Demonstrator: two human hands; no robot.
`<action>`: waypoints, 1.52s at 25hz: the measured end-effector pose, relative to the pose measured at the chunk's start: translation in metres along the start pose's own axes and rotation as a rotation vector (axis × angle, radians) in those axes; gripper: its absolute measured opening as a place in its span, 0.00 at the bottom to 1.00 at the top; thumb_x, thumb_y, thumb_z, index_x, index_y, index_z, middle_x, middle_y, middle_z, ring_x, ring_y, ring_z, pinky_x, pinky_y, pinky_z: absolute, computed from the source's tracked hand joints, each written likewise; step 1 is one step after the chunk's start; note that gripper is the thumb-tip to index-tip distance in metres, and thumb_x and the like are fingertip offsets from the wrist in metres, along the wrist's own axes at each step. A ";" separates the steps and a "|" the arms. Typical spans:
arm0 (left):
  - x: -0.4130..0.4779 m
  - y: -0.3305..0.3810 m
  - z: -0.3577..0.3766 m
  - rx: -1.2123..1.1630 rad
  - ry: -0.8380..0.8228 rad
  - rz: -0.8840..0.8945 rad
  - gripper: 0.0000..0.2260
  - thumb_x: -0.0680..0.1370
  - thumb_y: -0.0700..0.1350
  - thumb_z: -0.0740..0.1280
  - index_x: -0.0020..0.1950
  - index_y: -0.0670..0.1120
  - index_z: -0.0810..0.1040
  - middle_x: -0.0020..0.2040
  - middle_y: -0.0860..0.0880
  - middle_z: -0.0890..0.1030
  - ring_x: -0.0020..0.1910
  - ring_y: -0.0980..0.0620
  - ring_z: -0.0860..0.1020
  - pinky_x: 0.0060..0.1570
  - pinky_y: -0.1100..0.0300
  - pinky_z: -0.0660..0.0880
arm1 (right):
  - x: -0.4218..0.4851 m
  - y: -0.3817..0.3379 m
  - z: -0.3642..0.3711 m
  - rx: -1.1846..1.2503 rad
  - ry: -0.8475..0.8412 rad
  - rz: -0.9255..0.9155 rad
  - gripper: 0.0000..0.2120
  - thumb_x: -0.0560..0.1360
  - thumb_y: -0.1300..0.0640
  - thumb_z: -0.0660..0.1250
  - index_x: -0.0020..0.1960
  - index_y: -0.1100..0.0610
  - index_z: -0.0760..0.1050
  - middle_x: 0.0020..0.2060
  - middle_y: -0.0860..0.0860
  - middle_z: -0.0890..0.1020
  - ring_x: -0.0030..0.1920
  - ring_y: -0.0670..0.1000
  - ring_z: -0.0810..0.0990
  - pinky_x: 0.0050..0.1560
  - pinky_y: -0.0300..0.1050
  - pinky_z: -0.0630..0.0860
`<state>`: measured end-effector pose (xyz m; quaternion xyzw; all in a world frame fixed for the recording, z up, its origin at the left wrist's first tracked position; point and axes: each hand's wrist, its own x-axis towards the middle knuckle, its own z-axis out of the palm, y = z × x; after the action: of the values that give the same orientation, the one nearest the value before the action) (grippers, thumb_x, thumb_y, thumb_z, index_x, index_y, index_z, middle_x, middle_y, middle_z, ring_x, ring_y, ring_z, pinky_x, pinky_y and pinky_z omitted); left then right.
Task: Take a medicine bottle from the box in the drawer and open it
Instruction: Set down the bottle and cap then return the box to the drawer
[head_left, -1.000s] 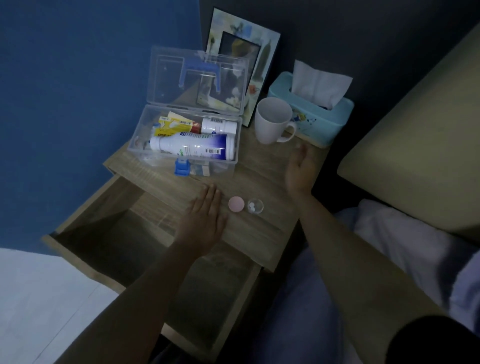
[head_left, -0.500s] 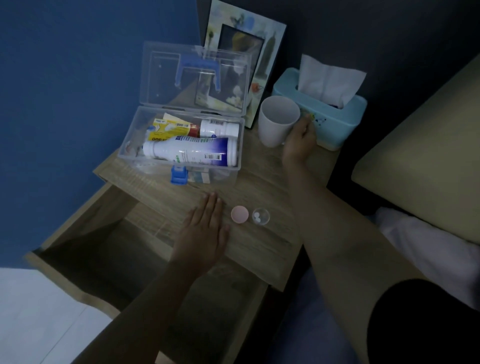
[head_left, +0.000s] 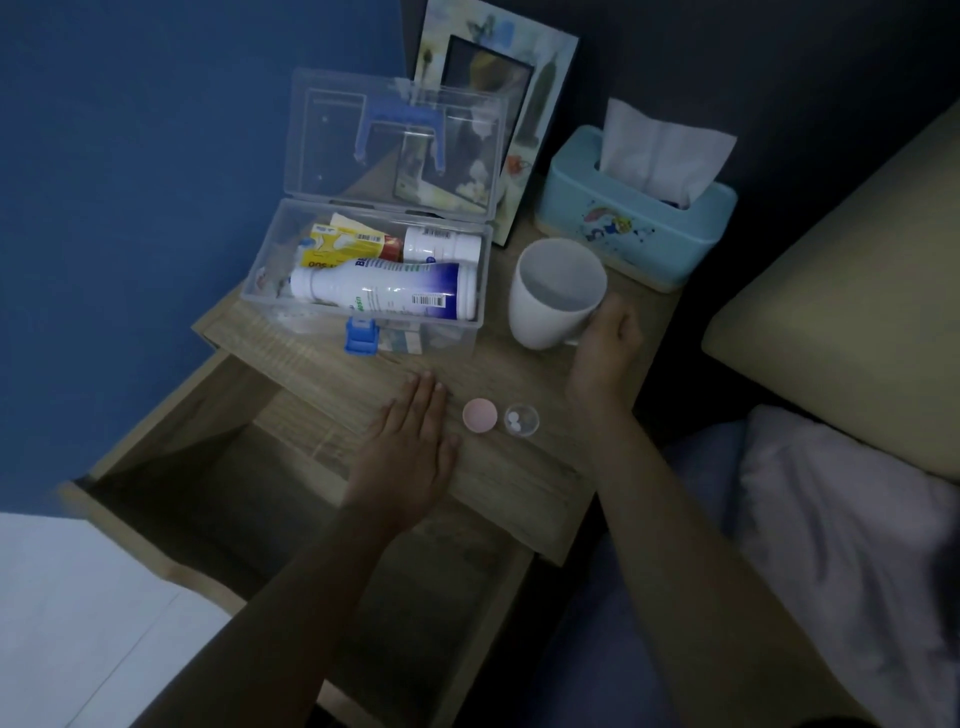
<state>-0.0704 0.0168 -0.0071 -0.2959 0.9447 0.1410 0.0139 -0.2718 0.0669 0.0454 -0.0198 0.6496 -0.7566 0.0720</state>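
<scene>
Now, step: bottle seems already opened; pills sit in a small cup (head_left: 521, 420) beside the cap (head_left: 479, 415).
Right hand (head_left: 602, 343): my fingers hold the mug (head_left: 556, 293).
Left hand (head_left: 410, 447): flat on table (head_left: 519, 493), fingers spread, holding nothing.
Next: probably lift the mug steadily.

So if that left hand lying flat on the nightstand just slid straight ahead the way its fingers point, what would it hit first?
Probably the clear plastic box: the left hand points up and slightly right, toward the box's front wall near the blue latch. Bare wood lies between. The pink cap sits off to its right.
</scene>
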 end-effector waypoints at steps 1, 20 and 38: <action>0.000 0.000 0.000 0.008 -0.002 -0.005 0.28 0.79 0.55 0.44 0.76 0.44 0.50 0.78 0.45 0.50 0.77 0.50 0.47 0.73 0.55 0.46 | -0.009 0.001 -0.005 -0.022 -0.006 0.002 0.21 0.76 0.68 0.55 0.28 0.52 0.64 0.26 0.47 0.68 0.22 0.34 0.67 0.24 0.27 0.63; -0.004 -0.002 -0.044 -0.236 0.050 0.001 0.25 0.81 0.51 0.52 0.75 0.40 0.55 0.77 0.41 0.58 0.76 0.47 0.53 0.73 0.55 0.50 | -0.023 -0.012 -0.034 -0.296 -0.028 -0.067 0.10 0.80 0.57 0.57 0.40 0.54 0.68 0.35 0.48 0.73 0.39 0.44 0.72 0.38 0.31 0.67; 0.055 -0.100 -0.127 -0.646 0.296 -0.613 0.28 0.80 0.55 0.50 0.73 0.38 0.59 0.73 0.34 0.64 0.72 0.37 0.62 0.70 0.49 0.56 | 0.044 -0.055 0.131 -0.886 -0.683 0.125 0.31 0.79 0.41 0.48 0.75 0.59 0.52 0.73 0.60 0.62 0.71 0.61 0.64 0.71 0.52 0.62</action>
<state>-0.0520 -0.1267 0.0834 -0.5675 0.7132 0.3735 -0.1726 -0.3040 -0.0596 0.1174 -0.2532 0.8451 -0.3563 0.3078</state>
